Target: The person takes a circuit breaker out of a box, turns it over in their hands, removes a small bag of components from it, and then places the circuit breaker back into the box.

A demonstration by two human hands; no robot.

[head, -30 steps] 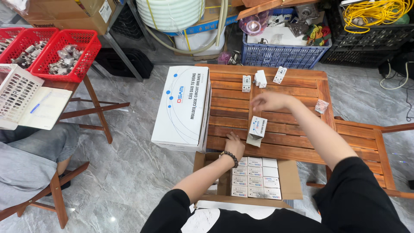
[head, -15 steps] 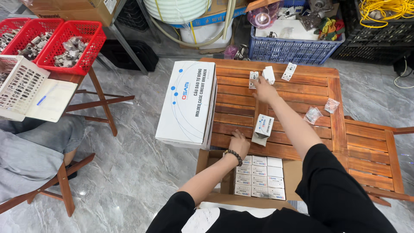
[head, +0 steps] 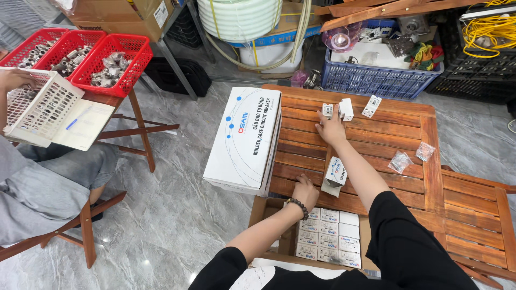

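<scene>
The right hand (head: 332, 129) pinches a small white plastic block (head: 327, 110) on the slatted wooden counter (head: 408, 129). The left hand (head: 305, 190) lies flat at its near edge, beside an open white carton (head: 335, 176).

One view only, from the camera on your head: it looks steeply down and forward over your own arms onto the slatted wooden table (head: 376, 134), near enough that your shoulders fill the lower edge. It faces the blue plastic crate (head: 376, 78) beyond; the red mesh baskets (head: 80, 53) sit upper left. No second view overlaps it.
</scene>
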